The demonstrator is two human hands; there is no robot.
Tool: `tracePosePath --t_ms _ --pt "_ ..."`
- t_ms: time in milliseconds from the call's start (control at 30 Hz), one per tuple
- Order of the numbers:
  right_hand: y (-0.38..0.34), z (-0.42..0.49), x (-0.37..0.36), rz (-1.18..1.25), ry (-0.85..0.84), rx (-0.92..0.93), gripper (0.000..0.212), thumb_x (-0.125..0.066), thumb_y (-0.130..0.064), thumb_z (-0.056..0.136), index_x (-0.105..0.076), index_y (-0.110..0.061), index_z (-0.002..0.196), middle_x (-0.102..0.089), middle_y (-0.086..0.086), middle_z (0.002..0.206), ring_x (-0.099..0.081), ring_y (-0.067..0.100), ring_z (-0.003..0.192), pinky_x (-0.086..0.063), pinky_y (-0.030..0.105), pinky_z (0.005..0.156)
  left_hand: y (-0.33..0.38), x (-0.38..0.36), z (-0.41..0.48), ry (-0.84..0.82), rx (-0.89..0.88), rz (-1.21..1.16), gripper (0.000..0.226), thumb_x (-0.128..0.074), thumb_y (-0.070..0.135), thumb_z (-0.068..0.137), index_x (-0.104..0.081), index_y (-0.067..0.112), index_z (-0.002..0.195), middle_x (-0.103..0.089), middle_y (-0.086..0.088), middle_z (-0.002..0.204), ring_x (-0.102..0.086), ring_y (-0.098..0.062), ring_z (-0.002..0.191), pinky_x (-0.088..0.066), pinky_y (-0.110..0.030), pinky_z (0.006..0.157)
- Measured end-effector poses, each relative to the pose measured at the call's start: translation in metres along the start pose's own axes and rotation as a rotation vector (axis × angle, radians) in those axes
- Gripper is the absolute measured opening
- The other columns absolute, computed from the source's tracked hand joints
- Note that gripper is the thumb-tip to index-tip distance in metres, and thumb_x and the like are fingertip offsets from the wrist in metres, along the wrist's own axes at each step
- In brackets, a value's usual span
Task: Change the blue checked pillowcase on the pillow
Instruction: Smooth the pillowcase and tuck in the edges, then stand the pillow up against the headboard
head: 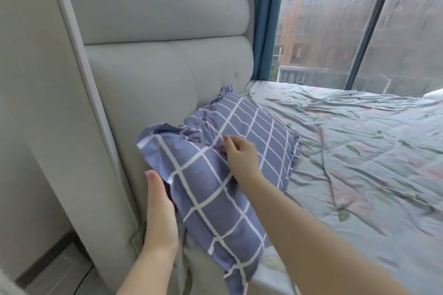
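Note:
The pillow in its blue checked pillowcase lies against the grey padded headboard at the near corner of the bed, its frilled edge pointing away. My left hand is at the pillow's left side, fingers tucked under a loose fold of the case, thumb up along the headboard. My right hand rests on top of the pillow, with its fingertips pinching bunched fabric near the middle. The upper left of the case is rumpled and folded over.
The grey headboard rises at the left. A floral quilt covers the bed to the right. Behind are a teal curtain and a large window. A strip of floor shows at the lower left.

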State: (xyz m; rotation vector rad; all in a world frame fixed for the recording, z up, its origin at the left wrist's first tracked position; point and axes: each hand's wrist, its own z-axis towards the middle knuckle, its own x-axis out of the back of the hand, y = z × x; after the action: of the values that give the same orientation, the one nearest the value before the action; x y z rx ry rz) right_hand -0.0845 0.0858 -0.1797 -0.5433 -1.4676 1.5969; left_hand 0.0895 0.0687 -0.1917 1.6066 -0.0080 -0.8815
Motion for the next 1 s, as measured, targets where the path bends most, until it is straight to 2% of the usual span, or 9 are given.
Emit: tracePosePath --t_ms 67,167,300,433,600,733,867,933,1000 --pt "0.029 0.0 0.021 -0.101 0.218 -0.127 0.033 -0.05 -0.036 0.099 -0.068 -0.012 0.112 -0.067 0.012 0.106 -0.061 0.03 0.102 -0.048 0.043 0.091 -0.003 -0.003 -0.002 0.011 -0.18 0.189 0.072 -0.055 0.088 0.065 -0.049 0.052 0.127 -0.061 0.024 0.128 -0.055 0.0 0.121 -0.042 -0.034 0.103" --pt "0.084 -0.01 0.053 -0.102 0.293 -0.472 0.063 -0.054 -0.056 0.092 -0.049 -0.015 0.14 -0.051 0.012 0.141 -0.047 0.033 0.13 -0.037 0.047 0.11 -0.008 -0.008 0.005 0.035 -0.272 0.249 0.064 -0.081 0.048 0.074 -0.049 0.044 0.129 -0.065 0.022 0.122 -0.061 0.0 0.113 -0.048 -0.03 0.094" --pt "0.133 -0.017 0.071 0.271 0.264 -0.723 0.117 -0.062 -0.094 0.042 -0.055 -0.01 0.124 -0.066 0.01 0.115 -0.066 0.034 0.1 -0.055 0.052 0.09 -0.01 -0.018 0.015 0.164 -0.251 0.217 0.071 -0.087 0.033 0.067 -0.056 0.03 0.132 -0.069 0.017 0.119 -0.065 -0.002 0.109 -0.051 -0.037 0.096" --pt "0.121 -0.009 0.07 0.527 0.17 -0.733 0.109 -0.075 -0.084 0.04 -0.059 -0.014 0.123 -0.07 0.008 0.114 -0.071 0.031 0.095 -0.056 0.053 0.09 -0.013 -0.023 0.017 0.206 -0.198 0.17 0.05 -0.082 0.027 0.072 -0.065 0.027 0.12 -0.073 0.016 0.109 -0.068 -0.004 0.103 -0.052 -0.041 0.096" --pt "0.113 0.004 0.07 0.698 0.199 -0.532 0.056 -0.071 -0.039 0.085 -0.057 -0.008 0.129 -0.07 0.014 0.116 -0.068 0.035 0.101 -0.053 0.056 0.092 -0.014 -0.029 0.016 0.128 -0.188 0.143 0.042 -0.077 0.021 0.07 -0.068 0.028 0.111 -0.074 0.01 0.107 -0.069 -0.008 0.101 -0.051 -0.038 0.09" --pt "0.111 0.015 0.069 0.785 0.142 -0.372 0.046 -0.067 -0.033 0.088 -0.06 -0.011 0.128 -0.072 0.012 0.113 -0.07 0.034 0.102 -0.052 0.055 0.094 -0.016 -0.029 0.025 0.21 -0.216 0.198 0.047 -0.084 0.025 0.068 -0.068 0.031 0.112 -0.073 0.013 0.109 -0.067 -0.008 0.106 -0.05 -0.037 0.091" --pt "0.124 0.028 0.068 0.528 -0.015 -0.463 0.04 -0.059 -0.042 0.095 -0.061 -0.017 0.126 -0.073 0.004 0.111 -0.07 0.026 0.1 -0.057 0.045 0.089 -0.023 -0.026 0.026 0.393 -0.234 0.325 0.03 -0.083 0.019 0.073 -0.066 0.032 0.094 -0.069 0.03 0.076 -0.062 0.011 0.084 -0.046 -0.019 0.073" --pt "0.135 0.042 0.078 0.488 -0.015 -0.542 0.04 -0.053 -0.054 0.095 -0.066 -0.022 0.115 -0.073 0.009 0.112 -0.07 0.033 0.099 -0.059 0.046 0.086 -0.027 -0.028 0.024 0.419 -0.245 0.391 0.035 -0.084 0.022 0.072 -0.067 0.026 0.102 -0.069 0.021 0.086 -0.063 -0.001 0.092 -0.044 -0.024 0.079" --pt "0.146 0.058 0.092 0.504 0.051 -0.584 0.032 -0.046 -0.04 0.102 -0.065 -0.015 0.11 -0.073 0.011 0.104 -0.069 0.03 0.085 -0.06 0.034 0.066 -0.03 -0.033 0.025 0.437 -0.247 0.419 0.05 -0.084 0.026 0.07 -0.065 0.021 0.115 -0.068 0.008 0.102 -0.06 -0.013 0.101 -0.043 -0.03 0.085"
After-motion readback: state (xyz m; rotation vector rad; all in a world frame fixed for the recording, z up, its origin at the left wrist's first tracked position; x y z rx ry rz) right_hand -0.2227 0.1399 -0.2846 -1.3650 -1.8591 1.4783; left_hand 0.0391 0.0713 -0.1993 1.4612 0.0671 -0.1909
